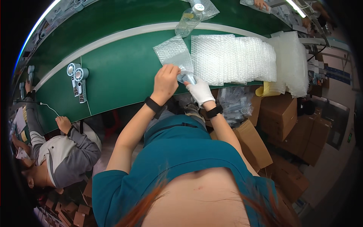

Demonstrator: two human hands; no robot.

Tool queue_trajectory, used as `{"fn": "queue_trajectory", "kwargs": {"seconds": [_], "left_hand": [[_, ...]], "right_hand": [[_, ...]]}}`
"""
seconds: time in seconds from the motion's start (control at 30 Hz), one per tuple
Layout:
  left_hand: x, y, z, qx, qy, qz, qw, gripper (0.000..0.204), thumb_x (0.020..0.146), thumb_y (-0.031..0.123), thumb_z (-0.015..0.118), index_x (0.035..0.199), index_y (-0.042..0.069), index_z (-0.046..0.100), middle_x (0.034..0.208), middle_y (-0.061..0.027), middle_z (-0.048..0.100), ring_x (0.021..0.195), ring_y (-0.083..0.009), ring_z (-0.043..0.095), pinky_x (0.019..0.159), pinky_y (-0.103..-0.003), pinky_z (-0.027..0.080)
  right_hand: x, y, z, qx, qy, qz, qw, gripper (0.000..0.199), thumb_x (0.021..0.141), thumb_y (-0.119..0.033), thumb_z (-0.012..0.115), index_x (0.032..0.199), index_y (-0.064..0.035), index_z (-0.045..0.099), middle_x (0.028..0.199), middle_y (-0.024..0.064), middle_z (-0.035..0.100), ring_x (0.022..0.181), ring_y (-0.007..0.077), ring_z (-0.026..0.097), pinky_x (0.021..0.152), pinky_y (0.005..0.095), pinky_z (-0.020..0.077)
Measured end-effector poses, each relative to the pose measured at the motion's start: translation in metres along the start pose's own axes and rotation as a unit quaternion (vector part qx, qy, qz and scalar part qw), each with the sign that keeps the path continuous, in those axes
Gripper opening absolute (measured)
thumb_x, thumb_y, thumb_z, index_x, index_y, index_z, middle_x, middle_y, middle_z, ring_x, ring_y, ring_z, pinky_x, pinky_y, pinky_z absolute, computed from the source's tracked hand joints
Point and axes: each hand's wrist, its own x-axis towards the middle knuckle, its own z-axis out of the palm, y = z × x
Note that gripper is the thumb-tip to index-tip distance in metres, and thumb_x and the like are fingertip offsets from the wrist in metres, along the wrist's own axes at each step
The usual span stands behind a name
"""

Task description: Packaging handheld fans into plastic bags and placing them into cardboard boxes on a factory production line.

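At the table's near edge, my bare left hand (166,81) has its fingers closed at the near end of a bubble-wrap bag (172,50). My right hand (201,91), in a white glove, is wrapped round a light blue handheld fan (188,78). Much of that fan is hidden by my fingers and by clear plastic, and its near end lies at the bag's mouth. Just right of my hands is a row of overlapping bubble-wrap bags (213,58). Two light blue handheld fans (80,74) lie together on the green table (121,72) to the left.
A clear bottle with a white cap (189,20) lies beyond the bag. More bubble-wrap sheets (297,62) hang over the table's right end. Cardboard boxes (278,115) and a plastic sack of parts (236,104) are below right. A co-worker (72,151) sits at left.
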Motion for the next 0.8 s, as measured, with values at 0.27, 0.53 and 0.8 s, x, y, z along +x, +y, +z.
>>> {"fn": "queue_trajectory", "kwargs": {"seconds": [0.27, 0.53, 0.8], "left_hand": [[0.015, 0.037, -0.02, -0.115, 0.018, -0.03, 0.993, 0.007, 0.073, -0.004, 0.058, 0.076, 0.001, 0.052, 0.072, -0.0128, 0.05, 0.069, -0.03, 0.051, 0.06, -0.036, 0.043], [0.047, 0.027, -0.03, -0.267, -0.036, -0.249, 0.93, 0.01, 0.083, 0.005, 0.058, 0.077, -0.003, 0.054, 0.065, -0.0085, 0.056, 0.06, -0.013, 0.053, 0.056, -0.027, 0.042], [0.058, 0.043, -0.023, -0.125, -0.034, -0.157, 0.979, 0.01, 0.08, 0.001, 0.056, 0.072, -0.002, 0.052, 0.063, -0.0111, 0.051, 0.053, -0.022, 0.051, 0.051, -0.033, 0.041]], "right_hand": [[0.003, -0.016, -0.034, 0.6, -0.221, 0.161, 0.752, 0.045, 0.088, -0.044, 0.052, 0.11, -0.0043, 0.049, 0.078, 0.0107, 0.06, 0.06, 0.0222, 0.061, 0.048, 0.0323, 0.0499], [-0.029, -0.033, -0.077, 0.143, -0.236, -0.161, 0.948, 0.066, 0.065, -0.027, 0.079, 0.121, -0.0043, 0.053, 0.117, 0.011, 0.058, 0.099, 0.0149, 0.057, 0.083, 0.0287, 0.0457], [-0.034, -0.022, -0.053, -0.082, 0.275, -0.398, 0.872, 0.01, 0.073, -0.016, 0.065, 0.07, -0.0106, 0.057, 0.055, 0.009, 0.052, 0.052, 0.0271, 0.055, 0.047, 0.0381, 0.0432]]}}
